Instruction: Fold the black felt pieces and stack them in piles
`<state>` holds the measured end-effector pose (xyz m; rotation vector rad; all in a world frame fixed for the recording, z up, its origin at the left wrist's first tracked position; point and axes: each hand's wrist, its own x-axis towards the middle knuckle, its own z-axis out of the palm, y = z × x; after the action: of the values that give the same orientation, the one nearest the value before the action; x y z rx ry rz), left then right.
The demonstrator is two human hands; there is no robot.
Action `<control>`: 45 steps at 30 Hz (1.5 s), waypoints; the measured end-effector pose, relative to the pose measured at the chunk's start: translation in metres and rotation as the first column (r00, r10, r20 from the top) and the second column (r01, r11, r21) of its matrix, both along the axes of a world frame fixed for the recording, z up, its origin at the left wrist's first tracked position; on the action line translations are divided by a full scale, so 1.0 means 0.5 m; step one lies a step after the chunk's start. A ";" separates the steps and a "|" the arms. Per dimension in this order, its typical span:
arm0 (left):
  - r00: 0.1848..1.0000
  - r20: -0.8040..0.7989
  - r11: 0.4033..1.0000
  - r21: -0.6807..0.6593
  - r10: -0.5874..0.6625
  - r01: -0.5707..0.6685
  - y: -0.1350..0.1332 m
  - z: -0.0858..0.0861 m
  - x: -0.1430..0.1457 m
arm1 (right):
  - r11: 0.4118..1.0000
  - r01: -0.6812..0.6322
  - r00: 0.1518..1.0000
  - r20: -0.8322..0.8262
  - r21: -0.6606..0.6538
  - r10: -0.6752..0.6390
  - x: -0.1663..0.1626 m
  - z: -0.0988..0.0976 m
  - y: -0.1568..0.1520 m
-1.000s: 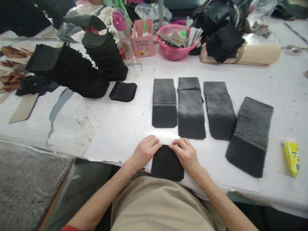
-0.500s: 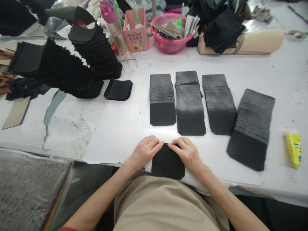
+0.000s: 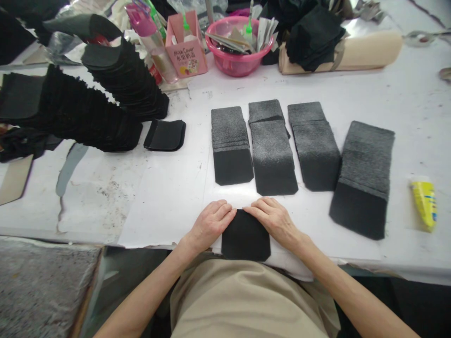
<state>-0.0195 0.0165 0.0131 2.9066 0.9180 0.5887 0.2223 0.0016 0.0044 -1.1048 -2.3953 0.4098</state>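
Observation:
A black leather-like piece (image 3: 245,238) with clipped corners lies flat at the table's front edge, right before my body. My left hand (image 3: 212,219) pinches its far left corner, fingers pressed together along the top edge. At the far right corner, the fingers of my right hand (image 3: 276,219) are closed on the same edge, their tips close to the left ones. Under the fingers the folded or pressed edge is partly hidden. Beyond my hands lie overlapping rows of similar pieces with grey fuzzy ends: a left row (image 3: 233,166), two middle rows (image 3: 275,176) (image 3: 319,171) and a slanted right row (image 3: 359,209).
Tall leaning stacks of black pieces (image 3: 91,110) (image 3: 127,77) and a small pile (image 3: 165,134) stand on the left. A yellow tube (image 3: 424,204) lies at right. Along the back are a pink basin (image 3: 239,61), a pink box (image 3: 186,56) and a beige roll (image 3: 369,54).
The view has shifted slightly, so the table's things appear a little further left. My right fingers have drawn together and moved slightly left along the piece's far edge; the left hand is nearly still.

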 end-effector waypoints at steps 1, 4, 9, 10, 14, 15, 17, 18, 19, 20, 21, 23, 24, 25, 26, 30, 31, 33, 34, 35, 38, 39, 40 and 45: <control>1.000 -0.001 1.000 -0.002 0.000 0.000 0.000 0.001 0.000 | 1.000 0.000 1.000 -0.001 -0.006 0.000 0.001 0.001 0.002; 1.000 -0.009 1.000 -0.017 -0.006 0.006 0.002 0.002 0.000 | 1.000 -0.010 1.000 -0.002 0.015 0.010 0.002 0.002 0.004; 0.999 -0.030 0.999 -0.003 -0.034 0.034 0.004 0.002 0.000 | 0.998 -0.030 0.999 0.015 0.050 0.030 0.006 0.004 0.006; 0.999 -0.035 0.999 0.000 -0.038 0.038 0.004 0.002 0.000 | 0.998 -0.037 0.999 0.026 0.051 0.036 0.008 0.004 0.006; 0.997 -0.069 0.999 -0.008 -0.044 0.043 0.002 0.004 -0.003 | 0.996 -0.074 0.996 0.059 0.046 0.071 0.020 0.007 0.008; 0.996 -0.078 0.999 -0.013 -0.043 0.042 0.002 0.004 -0.004 | 0.996 -0.077 0.995 0.060 0.049 0.074 0.023 0.008 0.009; 0.995 -0.089 0.999 -0.022 -0.042 0.040 0.000 0.004 -0.010 | 0.996 -0.077 0.996 0.058 0.054 0.074 0.030 0.008 0.009; 0.995 -0.088 0.999 -0.025 -0.042 0.040 -0.001 0.003 -0.013 | 0.995 -0.077 0.996 0.058 0.056 0.074 0.033 0.008 0.010; 0.995 -0.086 0.999 -0.029 -0.045 0.043 -0.002 0.002 -0.016 | 0.995 -0.078 0.996 0.058 0.057 0.074 0.035 0.008 0.010; 0.996 -0.080 0.998 -0.034 -0.046 0.044 -0.004 0.000 -0.019 | 0.995 -0.079 0.995 0.058 0.057 0.076 0.038 0.008 0.010; 0.996 -0.072 0.998 -0.040 -0.046 0.043 -0.006 -0.001 -0.021 | 0.995 -0.080 0.995 0.060 0.055 0.076 0.040 0.008 0.010; 0.998 -0.056 0.998 -0.052 -0.041 0.038 -0.010 -0.003 -0.025 | 0.996 -0.081 0.995 0.066 0.047 0.078 0.043 0.008 0.010; 0.998 -0.046 0.998 -0.056 -0.035 0.033 -0.012 -0.003 -0.026 | 0.996 -0.081 0.995 0.067 0.041 0.078 0.045 0.007 0.009; 0.999 -0.038 0.998 -0.059 -0.029 0.027 -0.014 -0.004 -0.027 | 0.996 -0.079 0.995 0.068 0.034 0.077 0.047 0.007 0.009; 0.999 -0.031 0.998 -0.062 -0.023 0.022 -0.015 -0.004 -0.027 | 0.997 -0.076 0.995 0.065 0.029 0.074 0.049 0.006 0.008; 1.000 -0.013 0.997 -0.077 -0.008 0.007 -0.017 -0.004 -0.031 | 0.999 -0.047 0.998 0.045 0.014 0.046 0.054 0.004 0.004; 1.000 -0.010 0.997 -0.080 -0.005 0.004 -0.017 -0.004 -0.032 | 0.999 -0.035 0.999 0.039 0.009 0.034 0.055 0.004 0.004; 1.000 0.003 0.996 -0.088 -0.001 0.001 -0.016 -0.005 -0.033 | 1.000 -0.016 1.000 0.026 0.000 0.016 0.055 0.004 0.002; 1.000 0.011 0.996 -0.094 0.000 0.001 -0.016 -0.006 -0.034 | 1.000 -0.010 1.000 0.019 -0.004 0.010 0.055 0.005 0.002; 1.000 0.022 0.995 -0.102 0.003 -0.001 -0.017 -0.007 -0.034 | 1.000 -0.009 1.000 0.012 -0.007 0.009 0.055 0.005 0.002; 0.998 0.052 0.991 -0.130 0.017 -0.010 -0.018 -0.009 -0.036 | 1.000 -0.014 1.000 -0.015 -0.016 0.014 0.057 0.006 0.000; 0.998 0.060 0.990 -0.137 0.021 -0.013 -0.019 -0.010 -0.037 | 1.000 -0.012 1.000 -0.023 -0.020 0.012 0.057 0.005 -0.001; 0.997 0.068 0.990 -0.139 0.023 -0.013 -0.020 -0.010 -0.038 | 1.000 -0.011 0.999 -0.030 -0.021 0.010 0.058 0.005 -0.001; 0.999 0.027 0.994 -0.108 0.017 -0.014 -0.020 -0.004 -0.036 | 1.000 0.010 0.999 -0.046 -0.007 -0.011 0.059 0.000 -0.004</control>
<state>-0.0377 0.0065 0.0114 2.7915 0.9390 0.5606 0.2516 -0.0006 0.0044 -1.0986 -2.3489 0.4351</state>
